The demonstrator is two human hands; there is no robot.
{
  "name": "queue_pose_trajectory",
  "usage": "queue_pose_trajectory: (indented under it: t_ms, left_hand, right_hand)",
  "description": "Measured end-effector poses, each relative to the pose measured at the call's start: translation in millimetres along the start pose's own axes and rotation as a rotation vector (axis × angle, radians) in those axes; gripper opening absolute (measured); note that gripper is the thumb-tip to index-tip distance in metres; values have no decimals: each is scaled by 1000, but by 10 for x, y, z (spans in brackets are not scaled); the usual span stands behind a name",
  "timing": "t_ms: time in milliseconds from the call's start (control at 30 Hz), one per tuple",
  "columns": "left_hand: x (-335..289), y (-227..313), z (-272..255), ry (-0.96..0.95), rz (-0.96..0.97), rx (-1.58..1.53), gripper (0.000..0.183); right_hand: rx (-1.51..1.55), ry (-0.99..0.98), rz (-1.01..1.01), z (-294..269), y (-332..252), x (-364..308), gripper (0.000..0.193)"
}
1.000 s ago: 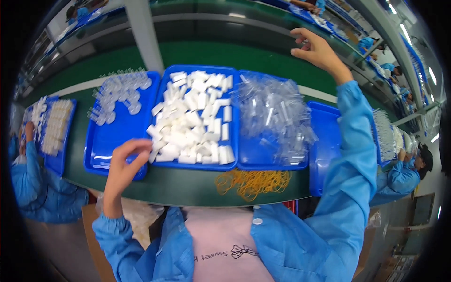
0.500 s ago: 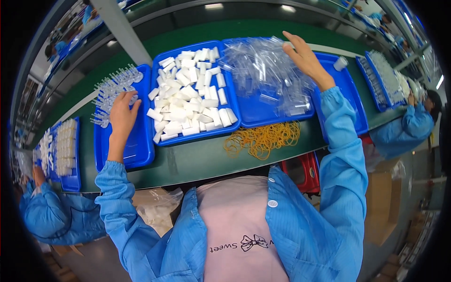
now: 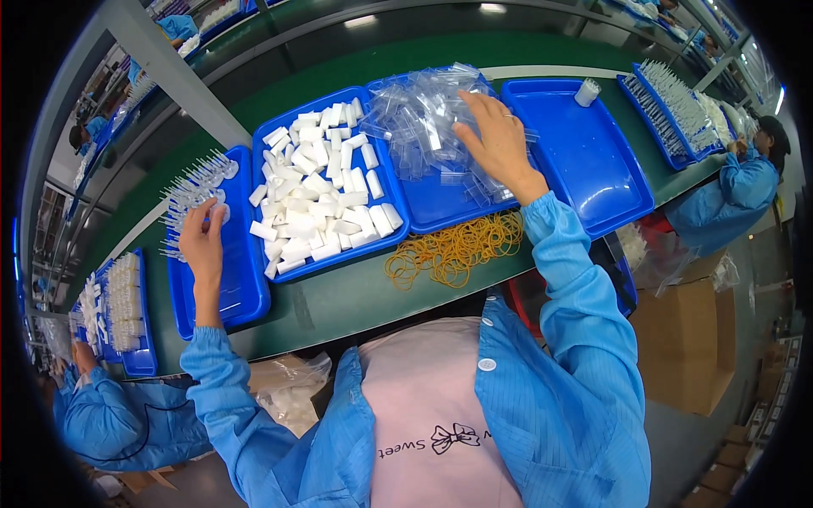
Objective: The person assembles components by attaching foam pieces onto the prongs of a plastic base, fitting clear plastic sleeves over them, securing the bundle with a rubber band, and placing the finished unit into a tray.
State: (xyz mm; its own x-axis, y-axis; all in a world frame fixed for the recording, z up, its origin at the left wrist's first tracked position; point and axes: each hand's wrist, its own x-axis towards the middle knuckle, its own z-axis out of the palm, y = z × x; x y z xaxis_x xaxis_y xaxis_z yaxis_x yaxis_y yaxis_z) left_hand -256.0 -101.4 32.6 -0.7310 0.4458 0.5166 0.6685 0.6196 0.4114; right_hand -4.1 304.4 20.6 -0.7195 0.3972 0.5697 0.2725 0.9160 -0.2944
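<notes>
My left hand point(image 3: 203, 241) is at the left blue tray point(image 3: 241, 296), thumb and fingers closed on one of the clear plastic pieces with a round base point(image 3: 222, 213). Several more of these thin-stemmed pieces point(image 3: 193, 188) stand in rows beside it. Over the pile of clear plastic tubes point(image 3: 428, 118), my right hand point(image 3: 500, 140) hovers with thumb and fingers apart, holding nothing I can see. Between the hands, white foam-like blocks point(image 3: 318, 190) fill another blue tray point(image 3: 343, 251).
Yellow rubber bands point(image 3: 457, 250) lie in a heap at the green table's front edge. The right blue tray point(image 3: 593, 169) holds a small bundle of clear pieces point(image 3: 587, 92). Co-workers in blue sit at left point(image 3: 127, 423) and right point(image 3: 737, 207). A metal post point(image 3: 182, 80) rises behind.
My right hand has moved left and lower over the clear tubes. My left fingers have drawn together at a round-based piece. The whole view has turned slightly.
</notes>
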Motion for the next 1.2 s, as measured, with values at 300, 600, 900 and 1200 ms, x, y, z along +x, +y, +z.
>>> queue_pose_trajectory:
  t_ms: [300,600,900,1200]
  left_hand:
    - [-444,430,-233,-115,-161,-489,21]
    - [-817,806,-427,-102,-136,-588,20]
    - [-851,1396,-334,-250,-154,-943,21]
    - [-1265,1459,-286,-258,-321,-1236,20]
  right_hand:
    - [-33,-66,-121,-101,-315,-220,47]
    - [31,-272,-221,-396,-538,-227,35]
    - [42,-174,-461,286,-762,990,36]
    - [-89,-715,-322,711,-657,1142,41]
